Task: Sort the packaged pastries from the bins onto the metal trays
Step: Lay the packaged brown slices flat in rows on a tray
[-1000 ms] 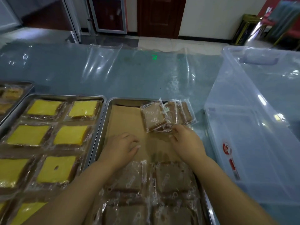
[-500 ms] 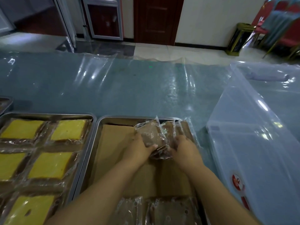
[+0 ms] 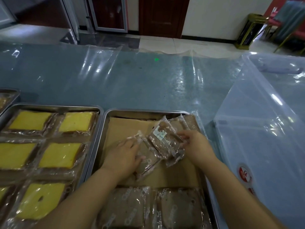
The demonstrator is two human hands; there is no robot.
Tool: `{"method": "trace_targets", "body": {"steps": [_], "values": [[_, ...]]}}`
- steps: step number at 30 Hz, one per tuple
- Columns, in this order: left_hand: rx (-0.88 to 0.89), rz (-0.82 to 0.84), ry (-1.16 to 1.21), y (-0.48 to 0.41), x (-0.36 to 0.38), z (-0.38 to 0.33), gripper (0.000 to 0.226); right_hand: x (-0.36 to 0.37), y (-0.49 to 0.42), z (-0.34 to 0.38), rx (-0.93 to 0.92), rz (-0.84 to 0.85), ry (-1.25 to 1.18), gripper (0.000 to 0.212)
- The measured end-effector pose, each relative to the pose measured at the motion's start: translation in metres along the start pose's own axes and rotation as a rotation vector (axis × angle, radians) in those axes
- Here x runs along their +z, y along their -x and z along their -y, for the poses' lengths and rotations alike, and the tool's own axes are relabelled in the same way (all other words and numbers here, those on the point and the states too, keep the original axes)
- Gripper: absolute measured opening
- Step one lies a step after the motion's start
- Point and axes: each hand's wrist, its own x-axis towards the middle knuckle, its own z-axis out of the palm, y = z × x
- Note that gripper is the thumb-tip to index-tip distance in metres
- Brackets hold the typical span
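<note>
L hand, R hand hold pkts over tray.

We reach both bare forearms forward, converging toward the middle. Our left hand lies palm down, fingers and thumb gripping the edge of a clear-wrapped brown pastry packet. Our right hand turns inward, its fingers and thumb pinching a second clear-wrapped brown packet.

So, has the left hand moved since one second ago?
Yes. Against the metal tray, the left hand moved away from the near packet row toward the stack, and now grips a brown packet.
</note>
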Motion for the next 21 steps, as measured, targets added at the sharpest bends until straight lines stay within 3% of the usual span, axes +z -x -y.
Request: {"method": "trace_targets", "body": {"steps": [5,10,12,16,21], "values": [[-0.053,0.017,-0.095,0.025,-0.013,0.013,0.037,0.001,-0.005,0.026,-0.096,-0.128,-0.113,0.047],[-0.081,0.003,-0.079,0.049,-0.014,0.019,0.036,0.017,-0.010,0.057,-0.447,-0.292,-0.016,0.029],[-0.070,-0.002,-0.061,0.058,-0.013,0.023,0.035,0.027,-0.012,0.061,-0.560,-0.186,0.038,0.025],[-0.061,-0.018,-0.060,0.068,-0.017,0.034,0.033,0.049,-0.011,0.054,-0.512,0.189,0.213,0.034],[-0.010,-0.119,-0.015,0.062,-0.018,0.039,0.028,0.063,-0.010,0.045,-0.290,0.265,0.282,0.043]]}}
